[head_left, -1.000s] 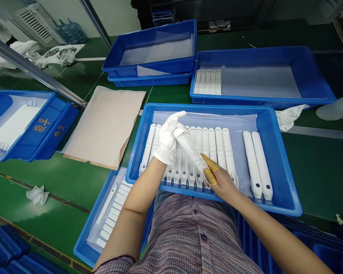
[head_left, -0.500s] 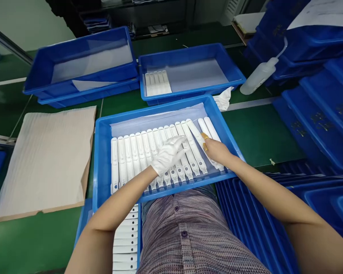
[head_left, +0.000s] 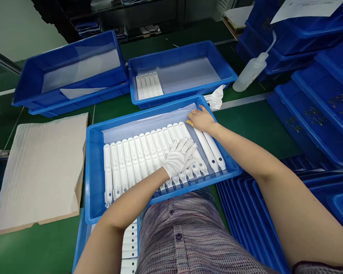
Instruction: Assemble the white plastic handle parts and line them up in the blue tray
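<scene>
A light blue tray (head_left: 90, 171) holds a row of long, flat white strips (head_left: 140, 158) with rounded far ends and small holes near the other end. My left hand (head_left: 178, 158), in a white glove, rests on the right part of the row with its fingers spread. Two white strips (head_left: 207, 150) lie side by side, apart from the row, near the tray's right wall. At their far ends is my right hand (head_left: 202, 120), bare but for yellow finger covers. Its fingers are apart and bent over those ends, which they partly hide.
Behind stand dark blue trays (head_left: 65, 95), and another blue tray (head_left: 225, 81) with several white strips. A squeeze bottle (head_left: 250, 74) and crumpled white cloth (head_left: 215, 98) are at the right back. Foam sheet (head_left: 42, 171) lies left; stacked blue trays (head_left: 303, 110) fill the right.
My right hand has let go of the tilted strip and moved up to the far ends of the two right strips. My left hand's fingers have spread wider. The view has shifted slightly.
</scene>
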Demonstrator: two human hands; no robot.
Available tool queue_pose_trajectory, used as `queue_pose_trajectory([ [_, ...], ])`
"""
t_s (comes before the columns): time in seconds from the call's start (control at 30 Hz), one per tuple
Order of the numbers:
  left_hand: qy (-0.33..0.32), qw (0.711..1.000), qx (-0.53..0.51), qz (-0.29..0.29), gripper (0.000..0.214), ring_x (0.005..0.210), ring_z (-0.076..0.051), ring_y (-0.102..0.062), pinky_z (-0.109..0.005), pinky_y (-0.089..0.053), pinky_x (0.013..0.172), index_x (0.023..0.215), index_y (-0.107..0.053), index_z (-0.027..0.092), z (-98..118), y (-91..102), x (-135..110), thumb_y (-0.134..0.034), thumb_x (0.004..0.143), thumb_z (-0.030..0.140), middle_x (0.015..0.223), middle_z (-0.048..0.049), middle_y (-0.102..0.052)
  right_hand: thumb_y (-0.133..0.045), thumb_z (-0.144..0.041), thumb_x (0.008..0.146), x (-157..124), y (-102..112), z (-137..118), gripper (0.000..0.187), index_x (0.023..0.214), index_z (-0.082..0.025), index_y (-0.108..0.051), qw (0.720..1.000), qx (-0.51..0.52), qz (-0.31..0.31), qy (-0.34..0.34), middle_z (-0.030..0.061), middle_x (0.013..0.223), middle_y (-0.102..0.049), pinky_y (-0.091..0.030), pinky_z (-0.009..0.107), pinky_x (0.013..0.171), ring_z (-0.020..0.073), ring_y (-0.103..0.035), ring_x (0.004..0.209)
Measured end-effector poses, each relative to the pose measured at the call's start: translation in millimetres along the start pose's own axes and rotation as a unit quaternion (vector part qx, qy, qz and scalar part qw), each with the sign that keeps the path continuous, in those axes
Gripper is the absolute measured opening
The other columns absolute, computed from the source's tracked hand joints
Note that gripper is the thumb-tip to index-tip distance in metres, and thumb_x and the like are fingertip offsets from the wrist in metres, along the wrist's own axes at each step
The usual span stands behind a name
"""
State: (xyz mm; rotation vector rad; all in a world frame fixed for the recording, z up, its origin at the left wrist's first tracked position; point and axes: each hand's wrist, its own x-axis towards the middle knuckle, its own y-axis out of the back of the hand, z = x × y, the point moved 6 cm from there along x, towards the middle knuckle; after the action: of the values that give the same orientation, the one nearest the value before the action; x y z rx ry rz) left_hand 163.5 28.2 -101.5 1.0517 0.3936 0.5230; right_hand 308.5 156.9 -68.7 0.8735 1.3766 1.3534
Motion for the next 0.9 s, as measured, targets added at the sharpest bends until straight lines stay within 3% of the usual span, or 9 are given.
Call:
queue_pose_trajectory([
  [0.23, 0.015, 0.999, 0.004, -0.029, 0.065, 0.162, -0.037, -0.015, -0.060, -0.007, 0.130, 0.162, -0.037, 0.018, 2, 0.5, 1, -0.044, 0.104, 0.047, 0.172, -0.0143, -0.028, -0.038, -0.039, 0.109, -4, 3, 6, 0.049, 0.119, -0.008, -0.074, 0.994, 0.001, 0.103, -0.020, 0.0190, 0.117, -0.072, -0.025, 0.052, 0.121, 0.0329, -0.064, 0.113],
  [0.4, 0.025, 0.999, -0.024, -0.029, 0.066, 0.162, -0.037, -0.015, -0.061, -0.005, 0.131, 0.161, -0.038, 0.018, 1, 1.0, 1, -0.047, 0.102, 0.046, 0.171, -0.0153, -0.030, -0.045, -0.044, 0.106, 1, -6, 8, 0.049, 0.114, -0.008, -0.077, 0.998, -0.009, 0.066, -0.012, 0.0147, 0.102, -0.076, -0.018, 0.055, 0.124, 0.0305, -0.069, 0.098],
  [0.6, 0.037, 0.994, -0.102, -0.001, 0.064, 0.161, -0.039, -0.019, -0.060, -0.006, 0.131, 0.156, -0.048, 0.023, -1, 3.9, 2, -0.055, 0.097, 0.045, 0.170, -0.0139, -0.034, -0.045, -0.048, 0.105, 7, -8, 3, 0.055, 0.118, -0.005, -0.076, 0.998, 0.015, 0.059, -0.013, 0.0175, 0.105, -0.075, -0.020, 0.055, 0.123, 0.0307, -0.069, 0.100],
  [0.77, 0.048, 0.972, -0.222, 0.058, 0.061, 0.157, -0.040, -0.031, -0.060, -0.010, 0.131, 0.143, -0.061, 0.024, -6, 18.9, 3, -0.068, 0.089, 0.052, 0.159, -0.0154, -0.050, -0.032, -0.044, 0.109, -1, 25, 15, 0.057, 0.113, -0.008, -0.077, 0.988, 0.068, 0.130, -0.042, 0.0188, 0.110, -0.073, -0.034, 0.053, 0.111, 0.0314, -0.066, 0.104],
  [0.9, 0.061, 0.933, -0.331, 0.129, 0.061, 0.154, -0.034, -0.037, -0.059, -0.026, 0.128, 0.149, -0.052, 0.025, 5, 31.1, 20, -0.060, 0.096, 0.053, 0.155, -0.0141, -0.054, -0.026, -0.048, 0.110, -29, 72, 5, 0.062, 0.098, -0.014, -0.076, 0.961, 0.162, 0.226, -0.013, 0.0145, 0.098, -0.072, -0.040, 0.051, 0.101, 0.0310, -0.065, 0.103],
])
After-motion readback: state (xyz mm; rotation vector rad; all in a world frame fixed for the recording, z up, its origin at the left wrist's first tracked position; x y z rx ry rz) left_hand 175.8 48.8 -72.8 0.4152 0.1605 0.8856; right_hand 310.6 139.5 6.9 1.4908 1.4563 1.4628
